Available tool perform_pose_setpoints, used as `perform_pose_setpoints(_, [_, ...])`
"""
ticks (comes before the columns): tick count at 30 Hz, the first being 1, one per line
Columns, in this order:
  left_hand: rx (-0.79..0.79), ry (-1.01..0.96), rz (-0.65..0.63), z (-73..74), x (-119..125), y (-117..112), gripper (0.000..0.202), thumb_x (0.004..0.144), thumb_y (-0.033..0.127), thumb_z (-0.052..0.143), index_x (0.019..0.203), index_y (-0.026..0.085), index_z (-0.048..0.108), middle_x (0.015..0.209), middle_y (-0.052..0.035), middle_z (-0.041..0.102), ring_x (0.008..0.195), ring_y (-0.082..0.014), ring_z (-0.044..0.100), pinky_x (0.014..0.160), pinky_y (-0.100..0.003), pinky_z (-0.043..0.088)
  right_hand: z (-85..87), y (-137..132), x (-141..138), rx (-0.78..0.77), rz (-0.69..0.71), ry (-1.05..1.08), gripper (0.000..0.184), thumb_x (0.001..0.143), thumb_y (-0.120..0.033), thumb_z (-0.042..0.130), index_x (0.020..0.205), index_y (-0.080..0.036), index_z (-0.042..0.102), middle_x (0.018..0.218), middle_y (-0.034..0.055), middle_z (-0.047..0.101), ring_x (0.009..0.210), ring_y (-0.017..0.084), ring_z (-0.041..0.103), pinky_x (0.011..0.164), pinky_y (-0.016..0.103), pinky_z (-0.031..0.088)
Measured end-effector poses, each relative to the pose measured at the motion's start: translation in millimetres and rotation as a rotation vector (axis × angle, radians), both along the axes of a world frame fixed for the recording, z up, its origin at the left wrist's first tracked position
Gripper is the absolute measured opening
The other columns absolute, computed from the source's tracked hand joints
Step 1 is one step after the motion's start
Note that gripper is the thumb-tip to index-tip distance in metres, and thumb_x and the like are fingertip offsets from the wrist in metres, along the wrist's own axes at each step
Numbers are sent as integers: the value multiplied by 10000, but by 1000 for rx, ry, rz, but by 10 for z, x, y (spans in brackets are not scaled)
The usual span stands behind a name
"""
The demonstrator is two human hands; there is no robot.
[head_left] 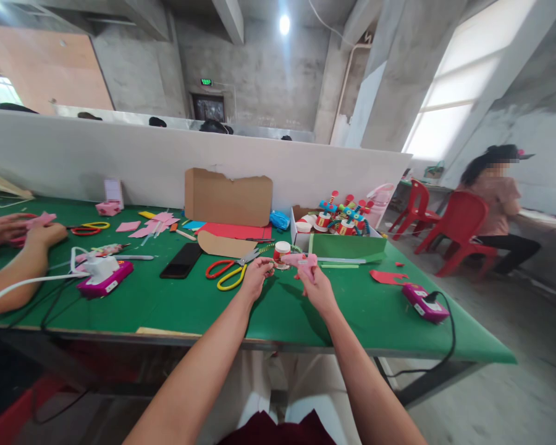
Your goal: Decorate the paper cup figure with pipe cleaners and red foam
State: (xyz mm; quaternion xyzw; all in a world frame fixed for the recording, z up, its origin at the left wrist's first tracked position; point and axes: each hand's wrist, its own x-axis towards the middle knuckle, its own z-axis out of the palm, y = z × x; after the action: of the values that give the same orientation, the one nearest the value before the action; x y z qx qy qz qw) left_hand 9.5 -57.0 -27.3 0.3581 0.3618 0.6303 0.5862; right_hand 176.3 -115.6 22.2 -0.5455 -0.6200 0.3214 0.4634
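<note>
My right hand (315,285) is closed around a pink glue gun (302,261), its nozzle pointing left. My left hand (256,274) pinches a small piece I cannot make out, held right at the nozzle. Both hands hover over the green table (278,309) near its middle. A small red-and-white cup (282,250) stands just behind the hands. Scissors with red and yellow handles (228,271) lie to the left of my left hand.
A black phone (181,260), a cardboard box (228,198), a box of finished paper figures (343,228), and pink power strips (105,278) (425,301) with cables sit on the table. Another person's arms (18,253) work at the left. A person sits on red chairs (458,235) at the right.
</note>
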Motion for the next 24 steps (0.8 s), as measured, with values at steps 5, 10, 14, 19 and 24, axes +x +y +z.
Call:
perform_pose_setpoints(5, [-12, -19, 3, 4, 8, 2, 221, 556, 189, 718, 748, 144, 616, 685, -37, 677, 607, -119, 566, 629, -268, 433, -8, 15, 16, 7, 9, -105, 264, 858, -360, 494, 1048, -190, 560, 840, 46, 723, 555, 146, 618, 518, 236, 448])
perform_pose_setpoints(10, [-11, -15, 5, 9, 11, 1, 226, 551, 200, 721, 741, 143, 611, 666, -31, 667, 593, -116, 560, 618, -266, 428, -13, 28, 28, -2, 6, -138, 253, 868, -344, 499, 1055, -187, 562, 828, 50, 716, 708, 180, 664, 584, 242, 458])
perform_pose_setpoints(14, [-8, -10, 11, 10, 13, 0, 228, 554, 207, 723, 741, 143, 610, 667, -31, 663, 592, -117, 560, 622, -272, 431, -24, 42, 31, 0, -2, -144, 239, 865, -344, 507, 1041, -194, 568, 801, 40, 713, 722, 187, 665, 588, 246, 458])
perform_pose_setpoints(19, [-10, -11, 11, 8, 15, 1, 246, 536, 215, 730, 739, 146, 610, 659, -26, 659, 591, -114, 560, 618, -268, 429, -42, 55, 27, -12, 4, -136, 223, 863, -356, 506, 1008, -198, 570, 794, 36, 708, 711, 182, 662, 576, 244, 458])
perform_pose_setpoints(24, [0, 3, 12, -4, 14, 10, 263, 536, 244, 741, 743, 155, 605, 664, -23, 658, 599, -118, 563, 620, -270, 429, -55, 62, 23, 8, 15, -109, 218, 861, -344, 509, 1019, -206, 569, 787, 28, 710, 684, 174, 658, 560, 239, 458])
